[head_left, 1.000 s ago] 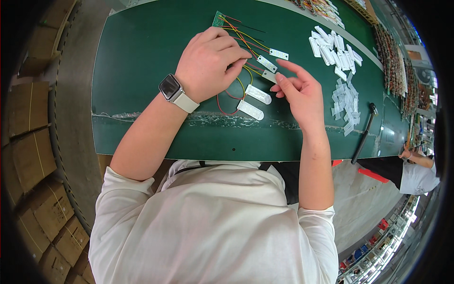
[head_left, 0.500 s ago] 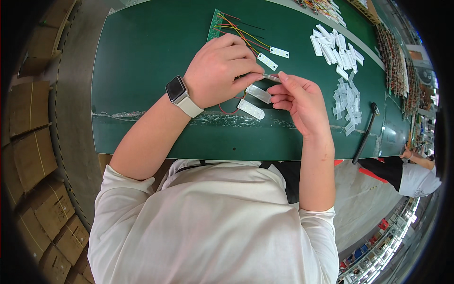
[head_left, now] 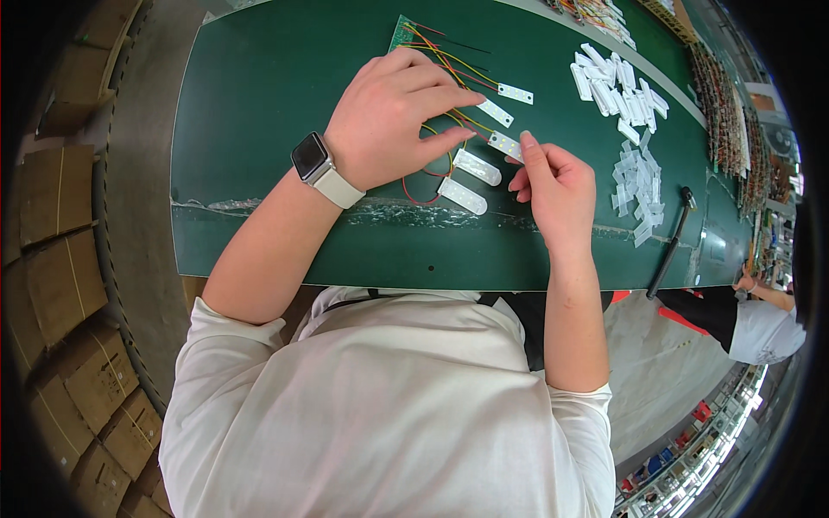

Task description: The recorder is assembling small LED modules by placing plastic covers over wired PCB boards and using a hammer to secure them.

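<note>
My right hand (head_left: 560,177) pinches the end of a small white LED board (head_left: 504,144) between thumb and fingers, with thin wires running from its other end. My left hand (head_left: 393,112) hovers open over the wires, its thumb and forefinger spread apart. The forefinger's tip is by the end of another white LED board (head_left: 495,111); whether they touch I cannot tell. Farther off lies a third LED board (head_left: 515,94). Nearer me are two wired LED boards in rounded, clear-looking covers, an upper one (head_left: 477,167) and a lower one (head_left: 463,196). A green circuit board (head_left: 401,33) joins the wires, partly hidden behind my left hand.
White plastic housings (head_left: 617,91) lie heaped at the far right of the green table (head_left: 259,104). Below them is a pile of clear strips (head_left: 637,190). A black-handled tool (head_left: 672,242) rests near the right edge. Wire bundles (head_left: 717,112) line the right side; another person (head_left: 764,319) is beyond.
My left fingers have parted from the LED board and drawn up and left. The board has turned flat, its LED side showing, and stays in my right hand.
</note>
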